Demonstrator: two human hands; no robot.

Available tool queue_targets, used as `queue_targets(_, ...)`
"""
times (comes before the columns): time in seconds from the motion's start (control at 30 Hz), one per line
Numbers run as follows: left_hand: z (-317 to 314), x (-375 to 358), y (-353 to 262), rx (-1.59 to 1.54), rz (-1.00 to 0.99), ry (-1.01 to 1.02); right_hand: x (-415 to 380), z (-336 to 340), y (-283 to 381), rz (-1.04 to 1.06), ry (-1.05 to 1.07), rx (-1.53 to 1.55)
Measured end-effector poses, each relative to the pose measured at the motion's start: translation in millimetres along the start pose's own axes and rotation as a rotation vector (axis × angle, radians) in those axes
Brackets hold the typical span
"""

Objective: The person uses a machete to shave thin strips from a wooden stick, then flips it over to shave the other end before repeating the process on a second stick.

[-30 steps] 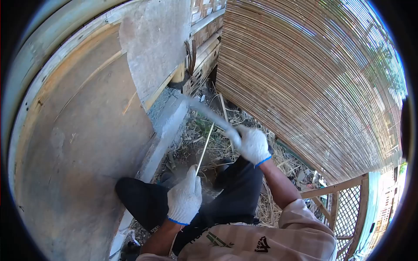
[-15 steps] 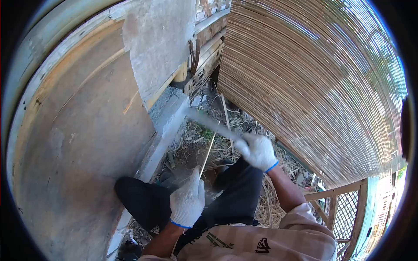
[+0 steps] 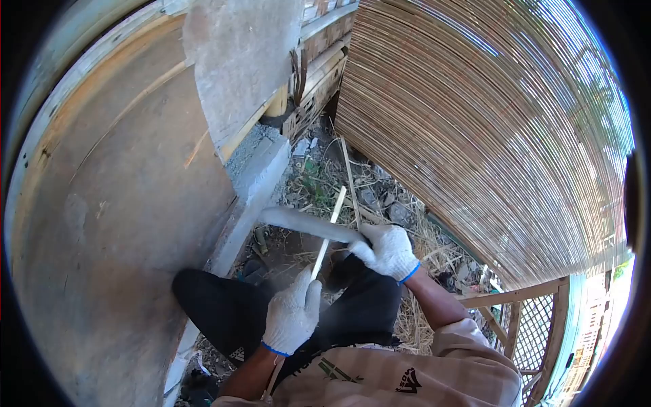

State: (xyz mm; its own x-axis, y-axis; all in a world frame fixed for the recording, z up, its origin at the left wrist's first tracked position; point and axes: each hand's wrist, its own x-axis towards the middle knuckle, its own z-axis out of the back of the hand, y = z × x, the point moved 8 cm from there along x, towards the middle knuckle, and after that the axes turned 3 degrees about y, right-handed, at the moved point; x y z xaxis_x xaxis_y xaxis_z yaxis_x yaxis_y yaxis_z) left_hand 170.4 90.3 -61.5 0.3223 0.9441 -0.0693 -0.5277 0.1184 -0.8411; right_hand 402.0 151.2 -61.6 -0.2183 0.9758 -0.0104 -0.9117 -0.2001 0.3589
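Observation:
A white knitted glove with a blue cuff covers each hand. My left hand is closed around the lower end of a thin pale strip, which points up and slightly right. My right hand grips the handle of a long, flat blade, blurred by motion. The blade reaches left from my fist and crosses the strip around its middle. Whether blade and strip touch is unclear. Both hands are above my dark-trousered legs.
A large brown board stands on the left, beside a concrete ledge. On the right rises a slatted bamboo screen. Dry straw and rubble litter the ground. A wooden lattice frame is at lower right.
The blade has swung down and left with my right hand, from beyond the strip's tip to across it. The strip now shows its wider face. My left hand has barely moved.

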Motion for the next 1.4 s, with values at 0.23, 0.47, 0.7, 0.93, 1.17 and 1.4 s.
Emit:
queue_targets(0.23, 8, 2, 1, -0.04, -0.001, -0.014, 15, 9, 5, -0.018, -0.141, 0.078)
queue_targets(0.47, 14, -10, -10, -0.101, 0.039, 0.016, 29, 27, -69, -0.387, -0.286, 0.064)
queue_targets(0.7, -7, 4, 11, -0.295, 0.147, 0.139, -6, 14, -8, -0.091, -0.174, 0.118)
queue_targets(0.93, 2, 12, 9, -0.151, 0.009, 0.044, 4, 3, 9, 0.048, -0.062, -0.04)
queue_targets(1.17, 10, -5, 6, -0.216, 0.112, 0.105, 31, 32, -81, -0.292, -0.457, 0.069)
queue_targets(1.4, -4, 11, 6, -0.325, 0.112, 0.132, -4, 41, -27, -0.127, -0.224, 0.077)
